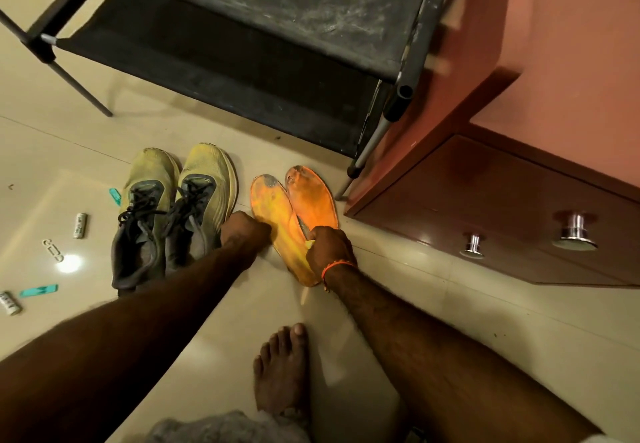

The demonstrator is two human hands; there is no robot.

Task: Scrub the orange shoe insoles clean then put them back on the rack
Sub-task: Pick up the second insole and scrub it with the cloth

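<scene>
Two flat orange foam insoles [294, 214], grey with dirt at the toes, are lying side by side on the cream tiled floor [433, 304], just in front of the black fabric-shelved shoe rack [263, 37]. Left hand [244, 231] is curling into a fist, pressing the left insole's edge. Right hand [329, 248] is gripping a small yellow-handled brush [306, 233] against the insoles. Worn yellow-and-grey lace-up sneakers [173, 210] are standing just beside them. A reddish-brown wooden drawer cabinet [519, 207] is sitting at right.
</scene>
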